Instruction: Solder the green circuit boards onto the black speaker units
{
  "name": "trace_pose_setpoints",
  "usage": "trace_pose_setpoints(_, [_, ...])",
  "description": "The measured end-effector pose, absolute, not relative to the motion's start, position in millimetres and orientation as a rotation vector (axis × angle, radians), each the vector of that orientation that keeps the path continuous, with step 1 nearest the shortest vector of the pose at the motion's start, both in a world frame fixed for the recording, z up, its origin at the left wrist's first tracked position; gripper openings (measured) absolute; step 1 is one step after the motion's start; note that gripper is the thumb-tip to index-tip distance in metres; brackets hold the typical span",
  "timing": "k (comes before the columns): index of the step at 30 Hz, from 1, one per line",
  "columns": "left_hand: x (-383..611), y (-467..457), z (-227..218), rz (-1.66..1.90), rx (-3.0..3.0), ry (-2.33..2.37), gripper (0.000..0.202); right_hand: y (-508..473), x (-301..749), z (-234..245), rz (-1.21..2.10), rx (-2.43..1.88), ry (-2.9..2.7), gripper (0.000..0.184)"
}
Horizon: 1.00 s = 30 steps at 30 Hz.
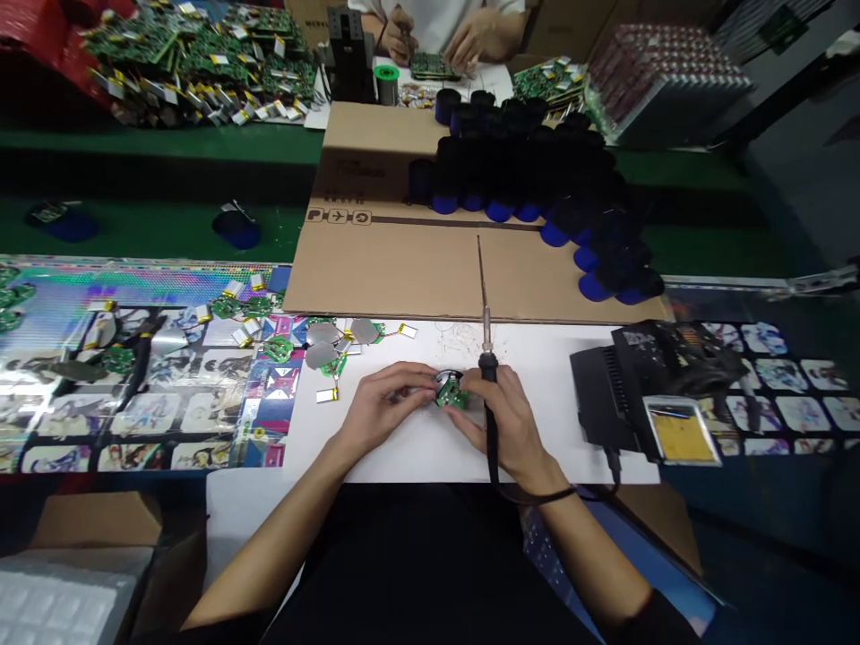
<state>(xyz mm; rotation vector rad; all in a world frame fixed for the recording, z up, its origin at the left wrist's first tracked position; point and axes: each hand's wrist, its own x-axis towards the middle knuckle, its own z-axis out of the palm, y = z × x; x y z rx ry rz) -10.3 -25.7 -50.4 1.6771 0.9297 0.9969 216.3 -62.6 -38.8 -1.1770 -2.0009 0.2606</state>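
Observation:
A small green circuit board (451, 392), with a dark rounded part at its upper left, is between my two hands above the white sheet (417, 448). My left hand (380, 408) pinches its left side between thumb and fingertips. My right hand (511, 421) touches its right side and also carries a soldering iron (487, 358), tip pointing away from me. The iron's black cable runs down past my right wrist. Left of the board lie round grey discs (322, 355), more green boards and small silver battery cells (327, 395) on wires.
Dark blue round housings (501, 210) crowd the cardboard sheet (403, 269). At right stands a black soldering station (605, 399) beside a yellow sponge tray (683, 434). Boards with cells are heaped at far left (202, 63). Opposite, another person's hands (474, 40) handle a board.

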Motion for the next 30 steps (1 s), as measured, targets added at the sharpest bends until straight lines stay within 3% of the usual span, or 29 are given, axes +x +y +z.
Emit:
trace_pose_setpoints(8, [2,-28,-45,0.92,1.376,1.029,0.021,-75,211,-45,0.429,-1.059,-2.006,0.038])
trace_pose_setpoints(14, [2,-27,-36,0.912,1.475,1.045,0.016,-74,210,-43,0.382,-1.108,-1.979,0.036])
trace_pose_setpoints(30, [3,-30,-28,0.938,1.648,0.986,0.007,-69,183,-35,0.726,-1.164,-1.362,0.028])
